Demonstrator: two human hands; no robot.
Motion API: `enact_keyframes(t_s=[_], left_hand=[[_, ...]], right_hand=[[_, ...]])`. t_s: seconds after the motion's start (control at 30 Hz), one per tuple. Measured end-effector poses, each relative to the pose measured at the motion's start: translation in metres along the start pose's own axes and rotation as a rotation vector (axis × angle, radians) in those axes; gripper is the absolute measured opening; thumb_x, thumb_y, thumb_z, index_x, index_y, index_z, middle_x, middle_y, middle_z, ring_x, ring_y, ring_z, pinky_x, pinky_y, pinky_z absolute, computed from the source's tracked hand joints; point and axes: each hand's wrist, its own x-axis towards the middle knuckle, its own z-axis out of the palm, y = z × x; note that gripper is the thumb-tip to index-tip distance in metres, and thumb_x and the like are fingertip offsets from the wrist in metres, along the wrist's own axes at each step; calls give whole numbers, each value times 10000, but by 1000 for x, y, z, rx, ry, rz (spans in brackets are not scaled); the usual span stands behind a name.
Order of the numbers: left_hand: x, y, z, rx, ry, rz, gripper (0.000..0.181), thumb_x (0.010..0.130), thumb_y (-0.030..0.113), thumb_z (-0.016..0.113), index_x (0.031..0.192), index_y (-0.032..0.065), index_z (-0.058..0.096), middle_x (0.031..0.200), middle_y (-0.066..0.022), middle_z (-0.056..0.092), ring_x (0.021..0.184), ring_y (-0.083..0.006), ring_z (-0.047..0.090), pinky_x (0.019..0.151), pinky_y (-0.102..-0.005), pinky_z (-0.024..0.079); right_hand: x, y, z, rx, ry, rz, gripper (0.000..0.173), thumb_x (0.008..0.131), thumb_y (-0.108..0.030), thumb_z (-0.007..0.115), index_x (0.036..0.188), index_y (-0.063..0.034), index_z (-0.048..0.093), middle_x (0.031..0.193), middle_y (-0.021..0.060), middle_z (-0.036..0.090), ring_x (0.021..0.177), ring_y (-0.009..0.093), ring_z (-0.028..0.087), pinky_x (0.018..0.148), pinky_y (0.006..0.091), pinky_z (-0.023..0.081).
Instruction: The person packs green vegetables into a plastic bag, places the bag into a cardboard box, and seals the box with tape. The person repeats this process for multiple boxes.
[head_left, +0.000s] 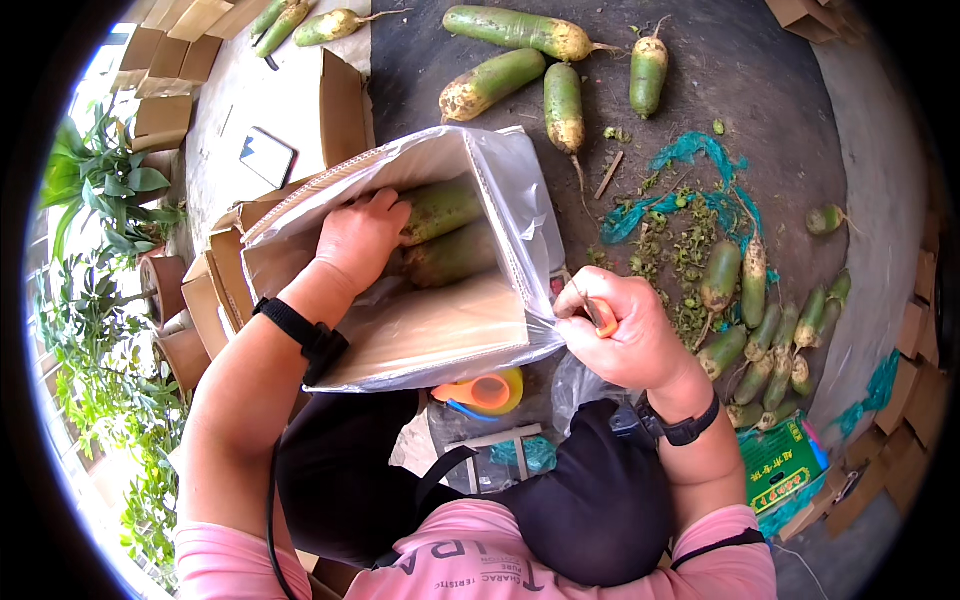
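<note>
A cardboard box (435, 319) lined with clear plastic stands tilted before me, its mouth facing me. Inside it lie an upper green radish (442, 210) and a lower green radish (454, 255), side by side. My left hand (360, 236) reaches into the box with its curled fingers against the near end of the upper radish; the thumb is hidden. At the box's right corner, my right hand (622, 322) pinches the gathered plastic liner (541, 326). That same hand holds a small orange-handled tool (602, 318), mostly covered by the fingers.
Several large radishes (564, 105) lie on the dark floor mat beyond the box. More radishes (765, 367) are piled at right, near leaf trimmings (686, 247) and teal netting (675, 202). Below the box sits an orange tape dispenser (480, 391). A phone (268, 157) and potted plants (161, 289) are at left.
</note>
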Motion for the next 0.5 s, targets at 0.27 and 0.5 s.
enact_keyframes(t_s=[0.27,0.5], left_hand=[[12,8,2,25,-144,-69,247,830,166,694,1033,80,583,1080,-107,589,1015,-309,634,814,-413,554],[19,8,10,59,-199,-63,326,843,126,647,1148,40,569,1144,-170,617,1032,-333,653,867,-424,548]], right_hand=[[2,-5,-1,-4,-54,27,69,798,-21,624,854,-48,593,612,-25,368,593,59,340,531,260,341],[-3,-16,-11,448,7,249,69,868,-43,644,922,-9,618,723,-43,559,687,18,497,599,211,416]])
